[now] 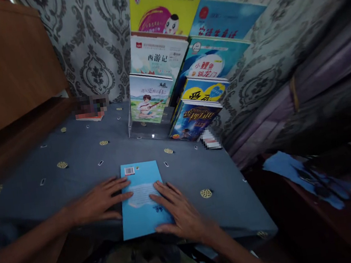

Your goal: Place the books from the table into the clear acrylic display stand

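A light blue book [139, 177] lies on the table near its front edge, closed, with a barcode at the top left and a pale text patch in the middle. Fingertips of my left hand [102, 199] rest on its left edge, the fingers stretched out and apart. From the other side, my right hand [182, 212] lies with spread fingers over the book's right part. Neither hand is wrapped around anything.
Behind the book a clear stand [149, 130] holds several upright books, among them a picture-cover book [150, 100] and a dark blue book [195, 120]. A patterned cloth [82, 182] covers the table. Purple curtain [263, 89] hangs at the right; a wooden panel [8, 63] stands left.
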